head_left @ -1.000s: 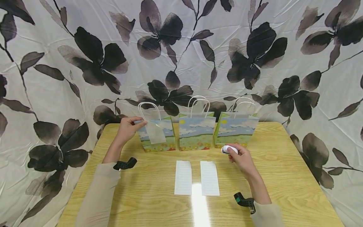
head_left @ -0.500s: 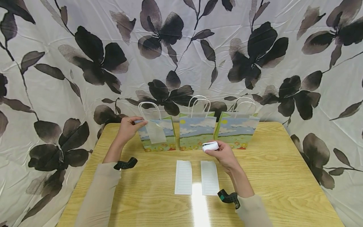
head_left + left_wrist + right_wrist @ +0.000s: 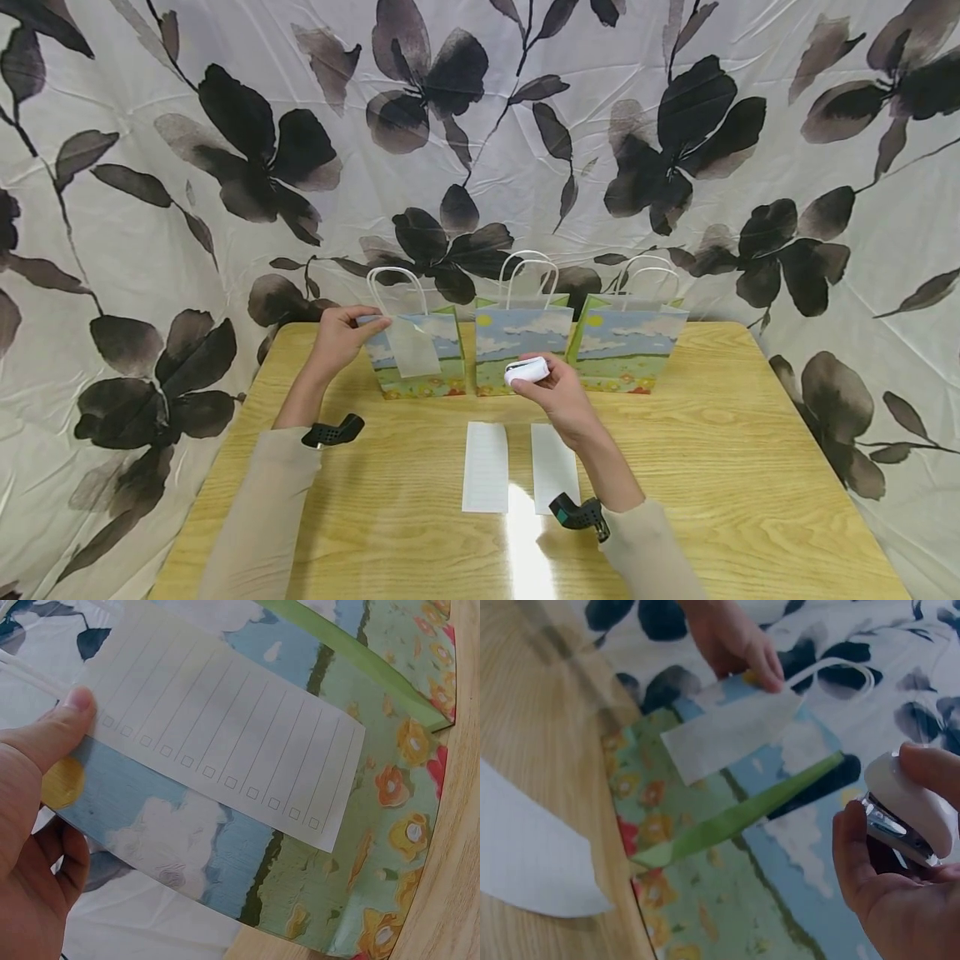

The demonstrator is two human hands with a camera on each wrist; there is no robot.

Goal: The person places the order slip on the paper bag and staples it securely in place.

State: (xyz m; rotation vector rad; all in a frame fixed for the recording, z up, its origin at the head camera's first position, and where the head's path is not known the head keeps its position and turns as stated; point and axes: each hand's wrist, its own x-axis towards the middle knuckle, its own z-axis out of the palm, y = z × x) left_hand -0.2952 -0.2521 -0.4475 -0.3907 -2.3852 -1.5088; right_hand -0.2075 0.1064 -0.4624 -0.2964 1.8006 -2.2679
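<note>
Left of centre in the head view, the left hand (image 3: 341,337) pinched a lined slip (image 3: 415,352) against the leftmost bag (image 3: 447,354); the slip's long axis ran nearly upright, lower end leaning right. At the middle, the right hand (image 3: 562,398) curled its fingers round a white stapler (image 3: 527,371), its long axis nearly level, left end slightly lower. 2 sheets (image 3: 485,468) lay below on the table (image 3: 697,467).

A lined slip (image 3: 414,350) lies against the leftmost bag (image 3: 451,357) — white stapler (image 3: 528,370) aloft.
</note>
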